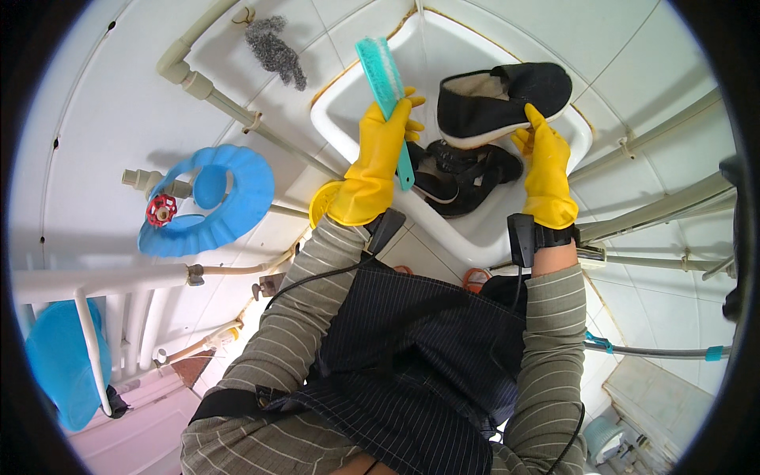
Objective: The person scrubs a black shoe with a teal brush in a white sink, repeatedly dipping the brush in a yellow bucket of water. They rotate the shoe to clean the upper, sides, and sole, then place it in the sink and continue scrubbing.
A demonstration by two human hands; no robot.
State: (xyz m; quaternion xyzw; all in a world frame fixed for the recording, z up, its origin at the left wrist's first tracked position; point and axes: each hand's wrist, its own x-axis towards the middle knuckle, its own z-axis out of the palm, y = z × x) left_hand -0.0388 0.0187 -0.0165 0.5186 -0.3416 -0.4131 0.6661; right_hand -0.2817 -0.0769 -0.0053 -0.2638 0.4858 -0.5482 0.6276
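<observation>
In a yellow rubber glove, my left hand (380, 148) grips a turquoise scrubbing brush (380, 74), its white-tipped bristles turned to the right. My right hand (543, 163), gloved the same way, pinches the side of a black slip-on shoe (537, 89) near its pale sole. That shoe is raised over the white ceramic sink (469, 240), its light lining showing through the opening. Beneath it, more black footwear (469, 178) lies in the basin, partly overlapped by the brush handle and the raised shoe.
A steel wool scrubber (276, 50) hangs on the tiled wall. Pipes (231, 110) run along both sides of the sink. At the left, a blue scalloped shower cap visor (249, 202) hangs around a red-handled valve (161, 211). A yellow plastic item (320, 205) sits behind my left wrist.
</observation>
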